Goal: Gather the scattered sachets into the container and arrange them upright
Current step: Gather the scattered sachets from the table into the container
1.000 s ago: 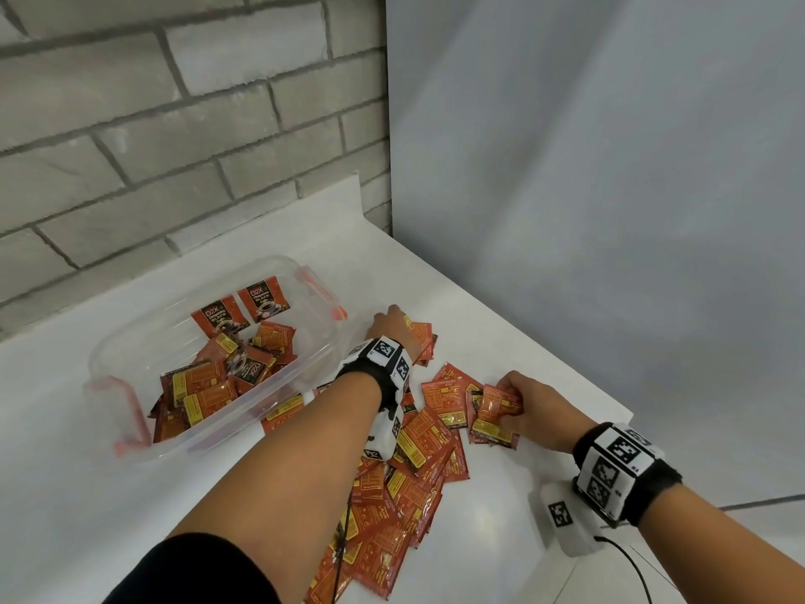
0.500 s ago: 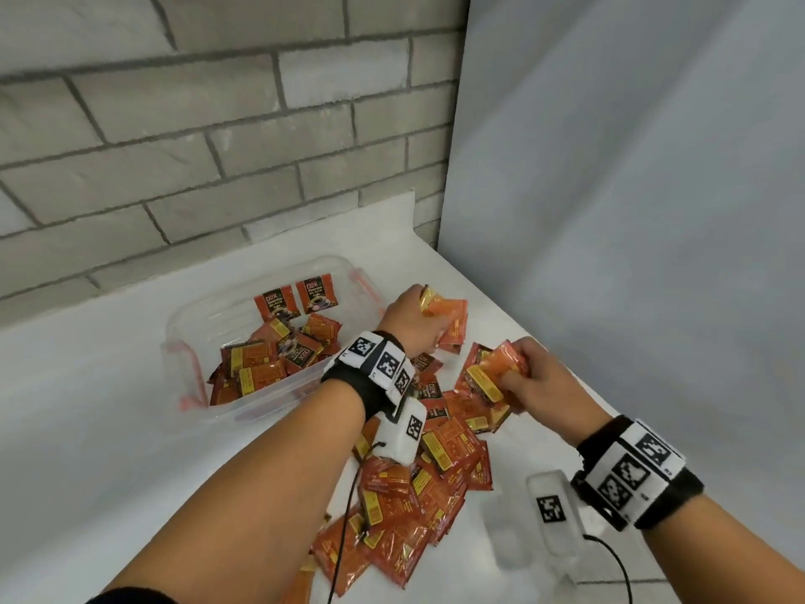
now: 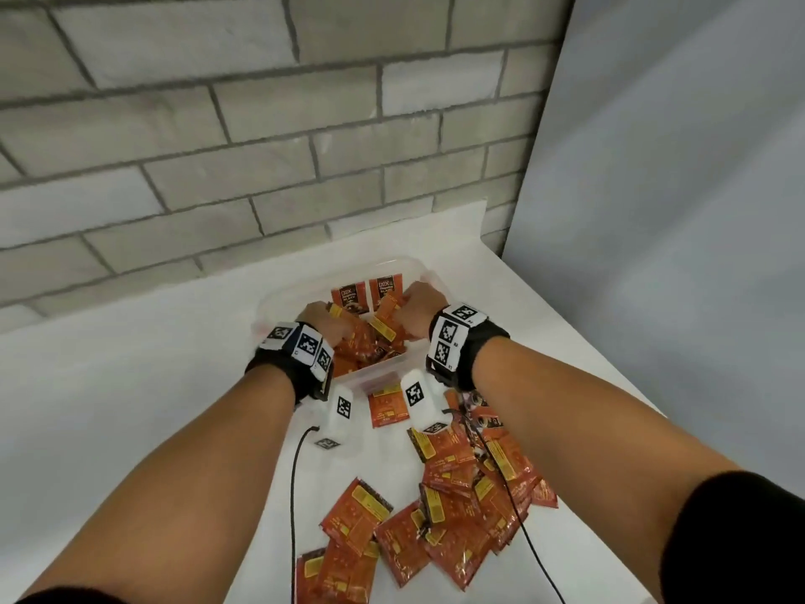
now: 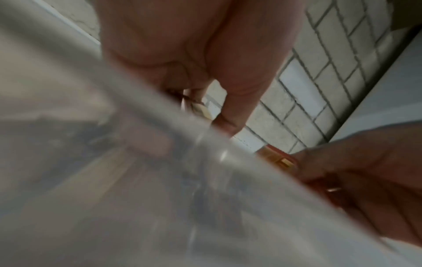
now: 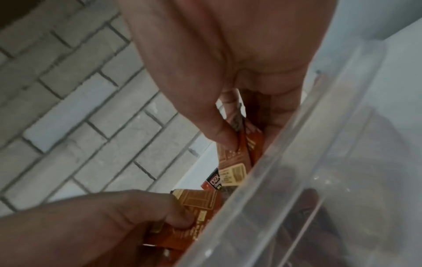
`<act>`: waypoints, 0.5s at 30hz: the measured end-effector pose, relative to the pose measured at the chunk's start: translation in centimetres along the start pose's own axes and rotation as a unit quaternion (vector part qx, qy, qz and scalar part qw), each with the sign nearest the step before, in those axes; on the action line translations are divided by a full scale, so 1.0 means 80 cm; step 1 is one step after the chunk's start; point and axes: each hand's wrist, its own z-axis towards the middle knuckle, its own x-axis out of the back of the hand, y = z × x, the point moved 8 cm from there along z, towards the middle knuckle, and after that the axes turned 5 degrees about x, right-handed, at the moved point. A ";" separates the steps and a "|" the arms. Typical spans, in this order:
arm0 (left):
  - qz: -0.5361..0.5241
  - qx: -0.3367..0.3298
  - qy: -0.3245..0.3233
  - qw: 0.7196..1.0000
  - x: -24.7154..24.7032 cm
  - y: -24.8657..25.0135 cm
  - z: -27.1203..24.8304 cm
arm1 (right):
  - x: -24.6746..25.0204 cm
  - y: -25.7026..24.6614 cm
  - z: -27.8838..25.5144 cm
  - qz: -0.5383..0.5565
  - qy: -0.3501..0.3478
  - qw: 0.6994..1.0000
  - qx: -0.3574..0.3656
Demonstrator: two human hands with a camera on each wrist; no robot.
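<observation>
both hands are down inside the clear plastic container (image 3: pixel 279 298) near the brick wall. the left hand (image 3: pixel 324 322) pinches a small flat orange foil sachet (image 3: pixel 337 310), thumb on one side and fingers on the other. the right hand (image 3: pixel 414 309) pinches another orange sachet (image 5: pixel 230 159) the same way, close to the near wall of the box.

more sachets lie mixed up in the box. two stand up at the back (image 3: pixel 368 294). a big pile of loose sachets (image 3: pixel 457 494) waits on the white tabletop (image 3: pixel 130 407), just in front of the box.

these little packs look very light, thin and bendy, and their shiny skin is likely slippery. i think it works best to hold one by its flat faces near the top edge, so it hangs straight and can lean on the ones behind.
</observation>
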 end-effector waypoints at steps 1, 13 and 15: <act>0.020 -0.005 0.012 1.000 -0.001 0.002 -0.001 | -0.003 -0.002 0.005 -0.040 -0.005 0.999 -0.005; 0.025 -0.074 0.026 0.997 0.000 0.039 -0.040 | 0.030 0.004 -0.039 -0.103 -0.015 0.993 0.064; 0.057 -0.137 0.049 0.988 -0.004 0.061 -0.056 | 0.054 0.014 -0.063 -0.073 -0.007 0.993 0.090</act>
